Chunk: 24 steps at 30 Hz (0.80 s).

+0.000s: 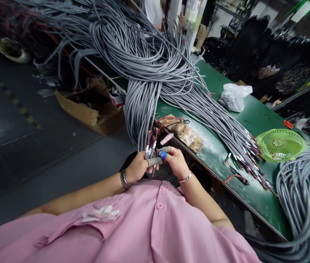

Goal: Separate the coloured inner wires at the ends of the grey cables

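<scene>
My left hand point(138, 167) is closed around several grey cables point(141, 137) near their ends, its thumb wrapped in grey tape. White-banded tips with coloured wires point(151, 138) stick up above that fist. My right hand point(176, 161) is pinched at the wires of one cable just beside the left thumb. It has a blue cover point(162, 155) on the thumb and a wrapped index finger. The wires between its fingertips are partly hidden. The held cables hang down from a large grey cable bundle point(133, 54) on the green table point(267, 215).
By the table edge lies a tape-wrapped wooden block point(185, 135) and a pink tube-like piece point(167, 139). Farther right are a green plastic basket point(281, 144), a white plastic bag point(235, 96) and more coiled cable point(299, 193). A cardboard box point(89, 113) sits on the floor.
</scene>
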Available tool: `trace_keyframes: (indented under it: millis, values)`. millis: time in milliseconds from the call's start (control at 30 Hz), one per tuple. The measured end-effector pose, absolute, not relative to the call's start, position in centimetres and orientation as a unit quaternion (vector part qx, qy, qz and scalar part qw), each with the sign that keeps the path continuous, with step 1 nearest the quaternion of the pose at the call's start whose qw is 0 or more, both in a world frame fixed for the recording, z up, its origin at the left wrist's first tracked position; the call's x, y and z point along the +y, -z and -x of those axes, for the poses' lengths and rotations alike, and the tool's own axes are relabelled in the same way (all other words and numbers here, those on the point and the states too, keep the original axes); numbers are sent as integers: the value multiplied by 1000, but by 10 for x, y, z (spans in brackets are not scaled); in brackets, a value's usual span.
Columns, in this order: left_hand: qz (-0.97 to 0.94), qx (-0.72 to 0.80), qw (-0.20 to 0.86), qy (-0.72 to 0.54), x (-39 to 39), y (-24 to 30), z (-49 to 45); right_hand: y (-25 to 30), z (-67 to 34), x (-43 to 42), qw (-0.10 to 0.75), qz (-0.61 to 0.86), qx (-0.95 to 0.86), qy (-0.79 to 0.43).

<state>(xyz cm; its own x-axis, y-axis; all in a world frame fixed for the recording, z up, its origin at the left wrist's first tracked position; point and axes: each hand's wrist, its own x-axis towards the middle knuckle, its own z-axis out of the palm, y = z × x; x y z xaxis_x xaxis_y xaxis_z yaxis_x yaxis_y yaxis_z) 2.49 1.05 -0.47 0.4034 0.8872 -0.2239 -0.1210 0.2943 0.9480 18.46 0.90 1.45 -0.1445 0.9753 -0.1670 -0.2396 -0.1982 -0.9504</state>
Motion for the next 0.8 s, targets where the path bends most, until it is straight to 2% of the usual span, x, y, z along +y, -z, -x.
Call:
trace_keyframes:
  millis: [533,800]
  values:
    - [-363,419,681,-479,12,0,-28,-4,-180,10,519,453,-342,-639]
    - [-323,410,707,-477,16,-12,-29,2,-187,18,536,409,-259,-691]
